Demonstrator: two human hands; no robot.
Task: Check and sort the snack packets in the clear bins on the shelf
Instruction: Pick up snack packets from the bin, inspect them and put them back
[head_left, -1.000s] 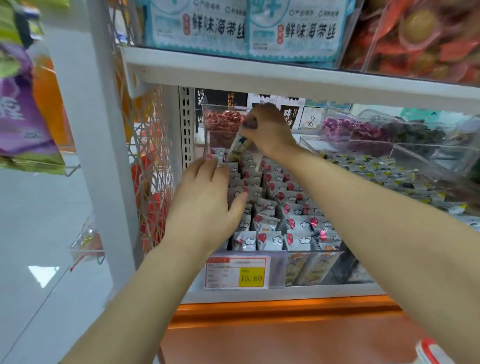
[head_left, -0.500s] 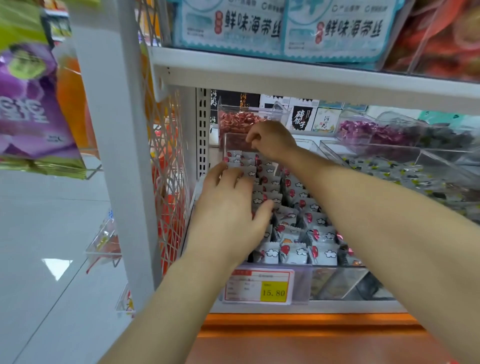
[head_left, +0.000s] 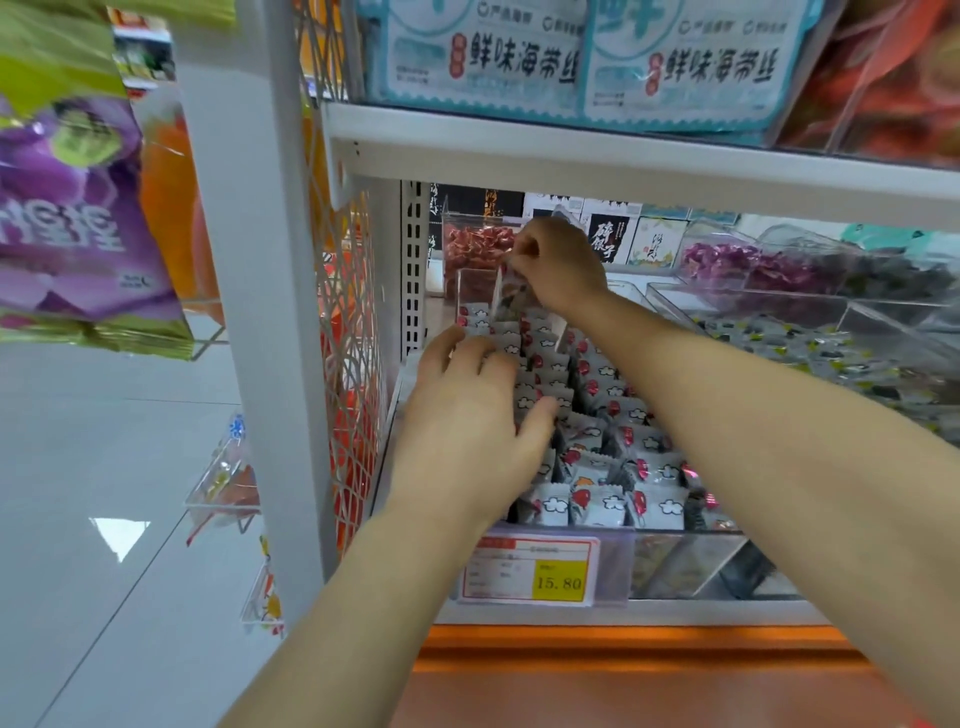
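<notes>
Right hand (head_left: 558, 265) pinches packet (head_left: 511, 293), blurred, half hidden

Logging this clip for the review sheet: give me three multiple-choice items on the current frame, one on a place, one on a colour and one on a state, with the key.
1. The left hand rests:
A on a basket handle
B on the snack packets in the clear bin
C on a drawer

2. The 15.80 field on the price tag is:
A yellow
B blue
C pink

3. The right hand:
A lies flat
B hangs empty
C pinches a packet

Key:
1. B, its fingers lie across the packet rows.
2. A, the number sits on yellow.
3. C, its fingertips hold one packet above the rows at the bin's rear.
</notes>
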